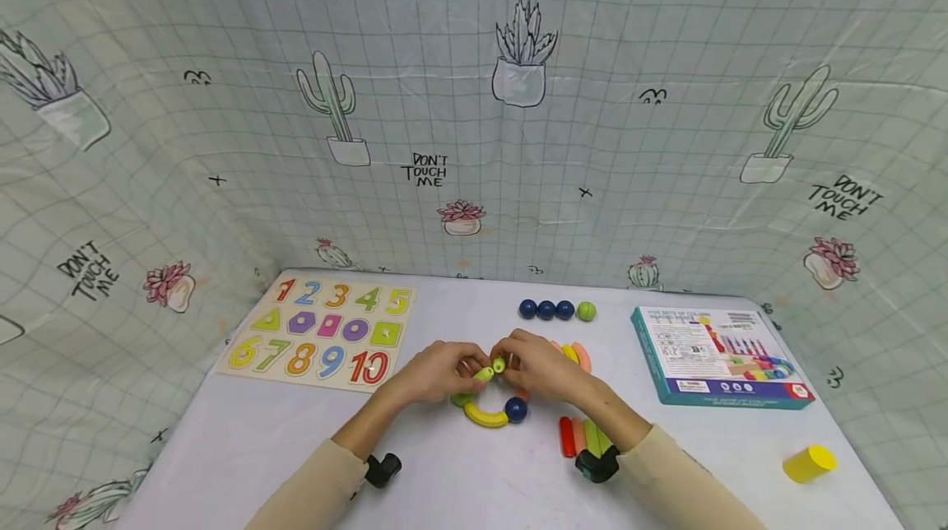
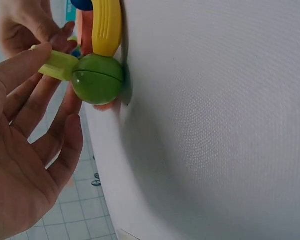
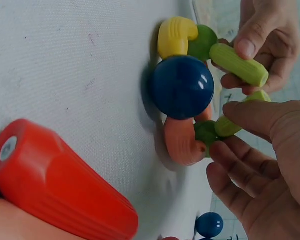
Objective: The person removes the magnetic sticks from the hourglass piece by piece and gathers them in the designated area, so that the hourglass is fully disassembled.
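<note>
My left hand (image 1: pixel 444 367) pinches a light green ribbed rod (image 3: pixel 240 65) between thumb and fingers. The rod's lower end meets a green ball (image 2: pixel 96 80). Opposite, my right hand (image 1: pixel 544 365) pinches a second light green rod (image 3: pixel 226 126), which rises from another green ball (image 3: pixel 206 132). Both rods lean inward, and their hollow free ends are close together above a ring of pieces on the table. In that ring, a yellow curved piece (image 1: pixel 485 416) joins the first green ball to a blue ball (image 1: pixel 516 409). An orange curved piece (image 3: pixel 182 142) links the blue ball to the second green ball.
Behind the hands is a row of blue balls (image 1: pixel 546 310) with a green ball (image 1: pixel 587 311). Pink and yellow curved pieces (image 1: pixel 578 355) and a red rod (image 1: pixel 567 437) lie right. A number board (image 1: pixel 311 380) is left; a box (image 1: pixel 726 388) and yellow cylinder (image 1: pixel 809 462) are right.
</note>
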`<control>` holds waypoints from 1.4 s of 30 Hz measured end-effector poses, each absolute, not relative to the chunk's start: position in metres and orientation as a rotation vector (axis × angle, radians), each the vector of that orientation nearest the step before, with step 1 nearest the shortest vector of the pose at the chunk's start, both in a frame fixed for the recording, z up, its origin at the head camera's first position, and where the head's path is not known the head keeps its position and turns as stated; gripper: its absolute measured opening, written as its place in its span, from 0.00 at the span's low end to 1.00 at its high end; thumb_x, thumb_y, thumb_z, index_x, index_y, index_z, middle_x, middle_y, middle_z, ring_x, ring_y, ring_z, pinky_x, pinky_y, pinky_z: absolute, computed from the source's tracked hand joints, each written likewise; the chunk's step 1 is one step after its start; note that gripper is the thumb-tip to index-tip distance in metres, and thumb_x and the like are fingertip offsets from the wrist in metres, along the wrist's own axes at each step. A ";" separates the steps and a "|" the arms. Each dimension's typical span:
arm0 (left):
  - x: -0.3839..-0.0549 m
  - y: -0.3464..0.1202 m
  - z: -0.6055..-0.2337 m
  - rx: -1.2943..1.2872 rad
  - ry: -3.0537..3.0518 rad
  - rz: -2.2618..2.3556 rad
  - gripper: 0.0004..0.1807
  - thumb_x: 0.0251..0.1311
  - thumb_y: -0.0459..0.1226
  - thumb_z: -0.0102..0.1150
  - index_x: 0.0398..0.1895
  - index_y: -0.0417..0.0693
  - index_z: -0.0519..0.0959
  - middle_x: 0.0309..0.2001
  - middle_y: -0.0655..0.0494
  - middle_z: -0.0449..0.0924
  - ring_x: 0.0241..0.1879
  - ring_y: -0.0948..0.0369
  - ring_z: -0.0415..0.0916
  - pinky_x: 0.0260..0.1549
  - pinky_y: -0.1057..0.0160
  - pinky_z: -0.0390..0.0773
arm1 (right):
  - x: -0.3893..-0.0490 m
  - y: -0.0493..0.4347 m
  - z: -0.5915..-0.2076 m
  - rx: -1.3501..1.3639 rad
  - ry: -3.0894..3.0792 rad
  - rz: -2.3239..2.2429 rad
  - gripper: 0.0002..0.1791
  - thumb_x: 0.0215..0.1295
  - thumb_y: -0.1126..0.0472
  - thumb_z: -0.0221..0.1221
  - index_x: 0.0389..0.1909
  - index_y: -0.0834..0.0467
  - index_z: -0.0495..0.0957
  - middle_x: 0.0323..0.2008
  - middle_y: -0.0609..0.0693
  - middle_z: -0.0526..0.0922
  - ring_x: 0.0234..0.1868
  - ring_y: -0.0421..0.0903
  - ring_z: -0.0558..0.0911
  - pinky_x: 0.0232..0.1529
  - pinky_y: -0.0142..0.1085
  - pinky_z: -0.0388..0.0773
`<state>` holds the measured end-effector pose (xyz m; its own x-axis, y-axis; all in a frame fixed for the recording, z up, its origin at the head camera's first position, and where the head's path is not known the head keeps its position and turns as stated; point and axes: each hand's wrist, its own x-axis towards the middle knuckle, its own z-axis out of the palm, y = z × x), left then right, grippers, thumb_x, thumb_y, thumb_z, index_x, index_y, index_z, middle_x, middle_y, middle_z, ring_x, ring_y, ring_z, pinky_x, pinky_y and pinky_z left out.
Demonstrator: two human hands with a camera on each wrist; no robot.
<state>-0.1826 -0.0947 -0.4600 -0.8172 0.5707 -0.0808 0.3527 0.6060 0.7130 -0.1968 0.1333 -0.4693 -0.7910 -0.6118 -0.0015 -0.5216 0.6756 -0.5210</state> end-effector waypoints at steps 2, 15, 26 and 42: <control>-0.183 -0.096 -0.459 0.740 2.546 1.011 0.13 0.60 0.39 0.71 0.47 0.52 0.84 0.38 0.63 0.83 0.38 0.65 0.79 0.39 0.65 0.78 | -0.197 0.134 -0.468 -0.933 2.723 -0.773 0.13 0.67 0.60 0.65 0.51 0.51 0.82 0.43 0.42 0.78 0.39 0.39 0.77 0.37 0.30 0.77; -0.182 -0.102 -0.459 0.680 2.577 1.013 0.10 0.60 0.39 0.70 0.44 0.56 0.85 0.38 0.64 0.84 0.41 0.63 0.81 0.39 0.63 0.78 | -0.196 0.139 -0.466 -1.025 2.745 -0.792 0.13 0.72 0.60 0.61 0.54 0.55 0.81 0.43 0.44 0.83 0.40 0.40 0.81 0.41 0.33 0.79; -0.181 -0.103 -0.458 0.659 2.570 1.028 0.09 0.61 0.38 0.70 0.44 0.57 0.84 0.37 0.64 0.83 0.39 0.63 0.79 0.36 0.64 0.77 | -0.199 0.140 -0.469 -1.069 2.767 -0.764 0.11 0.73 0.62 0.58 0.53 0.58 0.79 0.41 0.45 0.84 0.41 0.40 0.83 0.42 0.35 0.81; -0.182 -0.105 -0.457 0.633 2.551 1.038 0.10 0.62 0.39 0.69 0.46 0.58 0.84 0.38 0.63 0.83 0.40 0.62 0.79 0.38 0.63 0.78 | -0.206 0.157 -0.451 -0.822 2.838 -0.825 0.12 0.66 0.60 0.64 0.50 0.55 0.82 0.40 0.43 0.81 0.36 0.40 0.78 0.30 0.31 0.77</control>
<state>-0.1821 -0.1054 -0.4567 -0.8527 0.5084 -0.1201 0.2800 0.6388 0.7166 -0.2057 0.1575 -0.4511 -0.8540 -0.5148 0.0754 -0.4750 0.7123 -0.5167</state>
